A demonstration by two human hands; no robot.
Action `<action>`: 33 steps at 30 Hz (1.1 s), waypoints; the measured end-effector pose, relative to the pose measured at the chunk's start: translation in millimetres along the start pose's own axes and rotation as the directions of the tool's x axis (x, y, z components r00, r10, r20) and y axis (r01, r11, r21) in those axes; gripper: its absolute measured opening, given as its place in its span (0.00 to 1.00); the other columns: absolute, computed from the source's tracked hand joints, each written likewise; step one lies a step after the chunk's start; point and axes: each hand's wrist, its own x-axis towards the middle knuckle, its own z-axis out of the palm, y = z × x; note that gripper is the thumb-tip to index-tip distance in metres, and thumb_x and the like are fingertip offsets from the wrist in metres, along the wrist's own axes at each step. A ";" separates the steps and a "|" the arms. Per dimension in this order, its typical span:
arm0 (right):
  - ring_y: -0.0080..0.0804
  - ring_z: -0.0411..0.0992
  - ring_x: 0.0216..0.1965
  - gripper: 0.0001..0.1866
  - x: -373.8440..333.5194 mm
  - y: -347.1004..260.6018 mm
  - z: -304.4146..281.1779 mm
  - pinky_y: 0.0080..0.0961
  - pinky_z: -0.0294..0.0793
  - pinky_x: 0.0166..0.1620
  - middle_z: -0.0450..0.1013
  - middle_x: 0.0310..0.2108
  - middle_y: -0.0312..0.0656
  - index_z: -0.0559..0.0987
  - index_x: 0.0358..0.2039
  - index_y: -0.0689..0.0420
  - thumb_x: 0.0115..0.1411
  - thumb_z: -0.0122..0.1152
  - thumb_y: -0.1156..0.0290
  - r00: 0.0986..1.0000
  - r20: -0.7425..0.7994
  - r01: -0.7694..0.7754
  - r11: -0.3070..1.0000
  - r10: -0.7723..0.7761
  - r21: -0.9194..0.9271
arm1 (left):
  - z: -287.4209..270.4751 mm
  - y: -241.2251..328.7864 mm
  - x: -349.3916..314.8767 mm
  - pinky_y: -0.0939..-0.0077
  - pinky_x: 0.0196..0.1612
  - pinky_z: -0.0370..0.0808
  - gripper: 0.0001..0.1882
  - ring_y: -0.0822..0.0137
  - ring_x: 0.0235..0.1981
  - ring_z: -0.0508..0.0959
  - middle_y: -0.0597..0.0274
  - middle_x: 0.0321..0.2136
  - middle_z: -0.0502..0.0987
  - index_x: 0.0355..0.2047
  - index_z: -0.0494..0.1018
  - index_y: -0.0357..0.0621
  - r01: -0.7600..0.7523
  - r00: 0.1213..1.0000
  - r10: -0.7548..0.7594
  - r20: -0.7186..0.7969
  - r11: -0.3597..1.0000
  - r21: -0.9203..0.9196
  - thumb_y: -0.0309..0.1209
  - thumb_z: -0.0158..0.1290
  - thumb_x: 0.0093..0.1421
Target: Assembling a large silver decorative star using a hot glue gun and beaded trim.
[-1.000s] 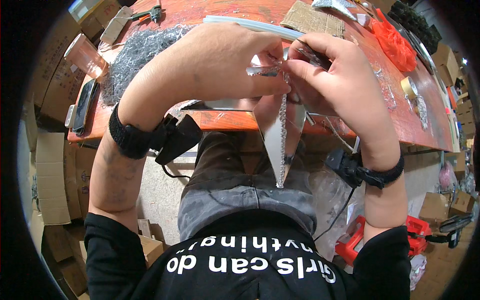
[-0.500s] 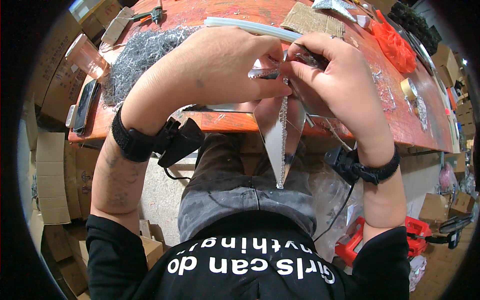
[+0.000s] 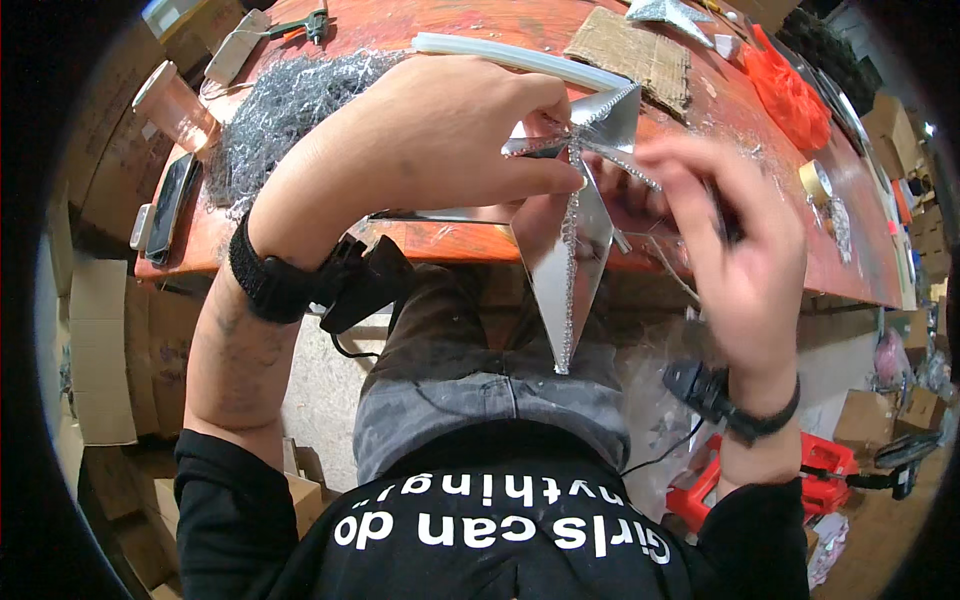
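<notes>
A mirror-faced silver star (image 3: 590, 245) with beaded trim along its ridges is held over the table's near edge, its long point hanging toward my lap. My left hand (image 3: 500, 130) pinches it near the middle, thumb and fingers closed on its left side. Just right of the star, my right hand (image 3: 745, 230) is raised and smeared by motion. Its thumb and index finger are near the star's right arm; whether they pinch anything I cannot make out.
On the red table (image 3: 400, 240) lie tangled silver trim (image 3: 290, 120), clear glue sticks (image 3: 520, 60), corrugated cardboard (image 3: 630, 60), a phone (image 3: 172, 210), a cup (image 3: 175, 108), a glue gun (image 3: 316, 25), a tape roll (image 3: 816, 180) and a red plastic bag (image 3: 785, 95). Another silver star (image 3: 672, 14) sits farther back.
My right hand has come off the star and moved right and nearer to me, uncovering the star's upper and right arms. My left hand keeps its grip in nearly the same place.
</notes>
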 end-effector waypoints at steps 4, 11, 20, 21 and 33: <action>0.36 0.77 0.28 0.05 -42.9 -13.1 3.9 0.26 0.75 0.32 0.76 0.28 0.44 0.79 0.35 0.62 0.57 0.63 0.79 0.997 0.029 0.069 0.993 -0.072 0.092 | -3.4 3.2 1.7 0.60 0.41 0.76 0.23 0.49 0.39 0.81 0.50 0.36 0.80 0.44 0.74 0.41 0.022 1.000 -0.021 0.023 1.000 -0.022 0.44 0.60 0.55; 0.34 0.74 0.23 0.18 -66.1 -10.1 16.7 0.26 0.73 0.26 0.73 0.25 0.38 0.83 0.39 0.57 0.44 0.72 0.74 0.957 0.179 0.210 0.971 -0.228 0.114 | -1.5 -0.7 4.7 0.62 0.41 0.76 0.23 0.52 0.38 0.81 0.51 0.37 0.81 0.44 0.74 0.41 0.024 0.999 -0.022 0.033 0.998 -0.060 0.45 0.60 0.56; 0.25 0.69 0.20 0.23 -66.2 4.4 -2.2 0.21 0.67 0.24 0.79 0.33 0.40 0.82 0.41 0.60 0.64 0.57 0.51 0.989 -0.075 0.139 0.968 -0.126 0.209 | -0.2 0.4 -1.3 0.61 0.40 0.76 0.23 0.50 0.37 0.81 0.50 0.34 0.80 0.44 0.74 0.44 0.031 0.999 -0.032 -0.018 0.996 -0.087 0.47 0.59 0.56; 0.21 0.66 0.19 0.29 -64.6 3.8 -6.2 0.20 0.63 0.22 0.80 0.35 0.40 0.81 0.43 0.61 0.65 0.52 0.44 0.989 -0.150 0.030 0.972 0.006 0.232 | 0.4 -0.5 -1.4 0.60 0.40 0.75 0.22 0.49 0.36 0.81 0.50 0.33 0.80 0.44 0.75 0.44 0.016 0.999 -0.019 -0.034 0.994 -0.107 0.47 0.59 0.56; 0.32 0.73 0.39 0.13 15.1 27.1 -22.2 0.27 0.72 0.44 0.74 0.36 0.47 0.71 0.47 0.63 0.65 0.56 0.71 0.970 0.162 -0.189 0.982 0.183 0.024 | -1.9 2.5 -1.4 0.61 0.37 0.76 0.21 0.49 0.32 0.81 0.51 0.30 0.80 0.45 0.75 0.47 0.107 0.994 -0.104 0.040 0.991 -0.083 0.46 0.58 0.57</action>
